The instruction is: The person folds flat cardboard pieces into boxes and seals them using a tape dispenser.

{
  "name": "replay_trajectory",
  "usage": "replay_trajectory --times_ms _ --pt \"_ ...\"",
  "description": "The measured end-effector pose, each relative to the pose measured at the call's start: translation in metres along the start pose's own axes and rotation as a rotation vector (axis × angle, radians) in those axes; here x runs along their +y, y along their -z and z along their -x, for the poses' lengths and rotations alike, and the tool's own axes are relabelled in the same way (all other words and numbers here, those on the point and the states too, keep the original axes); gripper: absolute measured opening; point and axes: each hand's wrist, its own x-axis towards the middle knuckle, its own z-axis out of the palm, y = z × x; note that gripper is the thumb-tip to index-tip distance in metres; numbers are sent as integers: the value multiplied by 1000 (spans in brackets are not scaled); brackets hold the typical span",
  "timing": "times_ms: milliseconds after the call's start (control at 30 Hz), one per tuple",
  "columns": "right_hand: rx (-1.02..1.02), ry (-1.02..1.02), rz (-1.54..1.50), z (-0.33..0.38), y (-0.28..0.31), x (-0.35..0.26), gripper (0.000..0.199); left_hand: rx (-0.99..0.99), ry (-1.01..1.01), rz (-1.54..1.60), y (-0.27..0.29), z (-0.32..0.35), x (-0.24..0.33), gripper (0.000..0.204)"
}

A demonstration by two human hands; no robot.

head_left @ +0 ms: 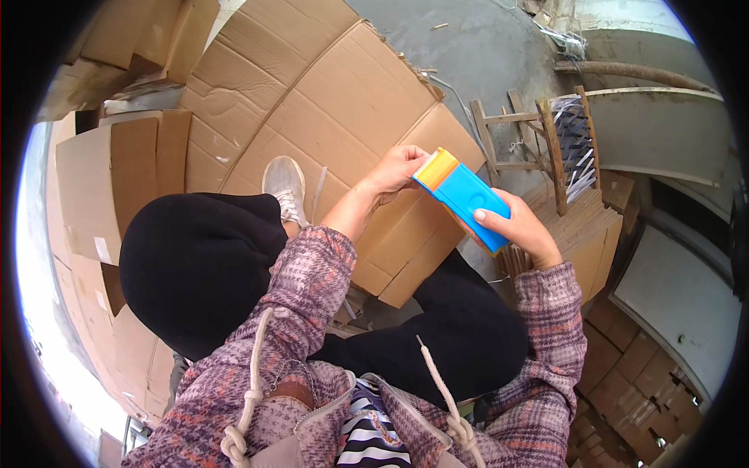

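A blue tape dispenser with an orange end and a toothed edge is held over the cardboard, tilted. My right hand grips its blue body from the right, the thumb lying on the upper face. At the toothed end, my left hand is closed, its fingertips pinched together against the edge. Whatever lies between those fingertips is too small to make out. Beneath both hands spreads a large creased cardboard sheet, with a folded cardboard flap nearer to me.
Cardboard boxes stand on the left. To the right are a wooden chair frame with woven straps and a stack of flattened cardboard. Grey concrete floor lies beyond the sheet. My shoe rests by the cardboard.
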Motion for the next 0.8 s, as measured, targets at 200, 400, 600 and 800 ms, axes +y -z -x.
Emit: replay_trajectory --times_ms 200,400,600,800 --pt "-17 -105 -59 4 -4 2 55 25 -119 -182 9 -3 -10 20" --pt "49 -93 -62 20 -1 14 45 188 -182 -215 39 -8 -15 19" --pt "52 -141 -114 21 -8 11 40 304 -256 -288 48 -20 -39 18" --pt "7 -162 -36 19 0 21 49 398 -401 -663 22 -19 -65 17"
